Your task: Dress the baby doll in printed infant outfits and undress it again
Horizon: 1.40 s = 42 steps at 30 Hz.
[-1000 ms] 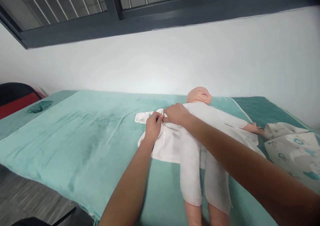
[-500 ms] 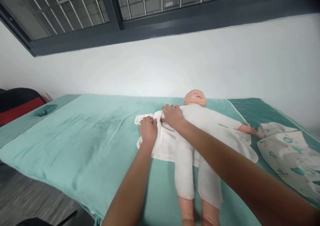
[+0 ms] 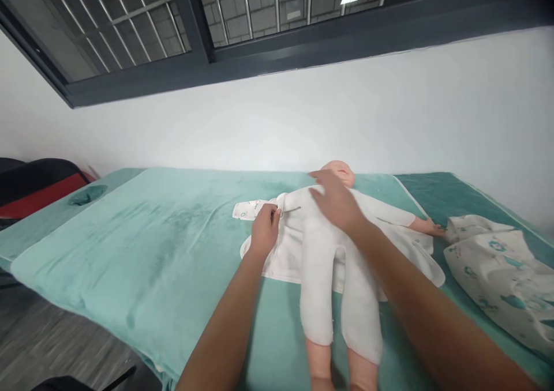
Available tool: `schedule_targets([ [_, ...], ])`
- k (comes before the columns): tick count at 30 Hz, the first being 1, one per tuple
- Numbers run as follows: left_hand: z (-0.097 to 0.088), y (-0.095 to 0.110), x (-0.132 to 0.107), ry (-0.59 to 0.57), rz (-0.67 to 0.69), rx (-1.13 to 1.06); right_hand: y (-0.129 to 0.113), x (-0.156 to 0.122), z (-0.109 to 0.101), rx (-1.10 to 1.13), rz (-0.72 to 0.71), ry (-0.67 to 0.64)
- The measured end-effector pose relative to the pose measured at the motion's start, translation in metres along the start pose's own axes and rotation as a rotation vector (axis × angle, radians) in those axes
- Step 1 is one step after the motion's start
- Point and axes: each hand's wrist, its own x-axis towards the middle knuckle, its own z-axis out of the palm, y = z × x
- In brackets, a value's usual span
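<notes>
A baby doll [image 3: 317, 299] in white cloth lies on its back, its head by the wall and its legs toward me. Under it is spread a white baby shirt [image 3: 283, 267], whose printed sleeve [image 3: 246, 210] sticks out to the left. My left hand [image 3: 265, 229] is closed on the shirt's cloth at that sleeve, beside the doll's arm on that side, whose end is hidden. Over the doll's chest and partly in front of its head hovers my right hand [image 3: 336, 202], blurred, thumb and fingers apart, with nothing in it. The doll's other arm stretches right, its hand bare.
A white printed cloth [image 3: 497, 264] lies crumpled at the right. Everything rests on a bed with a teal cover [image 3: 151, 252], which has a hole [image 3: 88, 195] at its left end. Behind are a white wall [image 3: 277, 126] and a barred window. A black-and-red chair [image 3: 47, 189] stands left.
My right hand has let go of the sleeve area and moved right and up over the doll's chest. My left hand stays at the sleeve, its fingers now pinched together. The view has shifted slightly.
</notes>
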Motion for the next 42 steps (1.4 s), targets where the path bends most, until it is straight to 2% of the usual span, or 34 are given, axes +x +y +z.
schedule_targets([
  [2, 0.001, 0.001, 0.002, 0.013, -0.006, -0.01, 0.028, -0.016, -0.017, -0.033, 0.264, 0.178],
  [3, 0.002, 0.002, 0.003, 0.02, -0.01, -0.016, 0.042, -0.025, -0.023, -0.066, 0.391, 0.2],
  [5, 0.004, 0.006, 0.004, 0.039, -0.036, -0.032, 0.065, -0.041, -0.029, -0.088, 0.57, 0.117],
  [7, 0.007, 0.012, 0.007, 0.061, -0.085, -0.064, 0.078, -0.052, -0.032, -0.131, 0.637, 0.032],
  [12, 0.019, 0.035, 0.013, -0.017, -0.122, -0.163, 0.079, -0.058, -0.035, -0.199, 0.626, -0.053],
  [14, 0.024, 0.045, 0.017, -0.031, -0.126, -0.212, 0.076, -0.056, -0.035, -0.103, 0.624, -0.04],
  [18, 0.029, 0.062, 0.032, 0.018, -0.212, -0.292, 0.072, -0.053, -0.03, 0.201, 0.65, 0.021],
  [24, 0.021, 0.079, 0.06, 0.047, -0.265, -0.315, 0.059, -0.054, -0.018, 0.523, 0.628, 0.105],
  [28, 0.015, 0.088, 0.071, 0.044, -0.271, -0.3, 0.056, -0.054, -0.013, 0.586, 0.563, 0.015],
  [32, 0.01, 0.096, 0.072, -0.003, -0.276, -0.272, 0.063, -0.055, -0.008, 0.617, 0.528, -0.085],
  [35, -0.002, 0.108, 0.07, -0.107, -0.283, -0.227, 0.069, -0.056, -0.004, 0.627, 0.523, -0.088],
  [38, -0.022, 0.129, 0.068, -0.381, -0.322, -0.24, 0.072, -0.055, 0.0, 0.62, 0.529, -0.068],
  [40, -0.035, 0.145, 0.065, -0.58, -0.349, -0.325, 0.071, -0.055, 0.0, 0.619, 0.528, -0.063],
  [42, -0.044, 0.157, 0.064, -0.726, -0.33, -0.431, 0.069, -0.055, -0.001, 0.618, 0.524, -0.07],
])
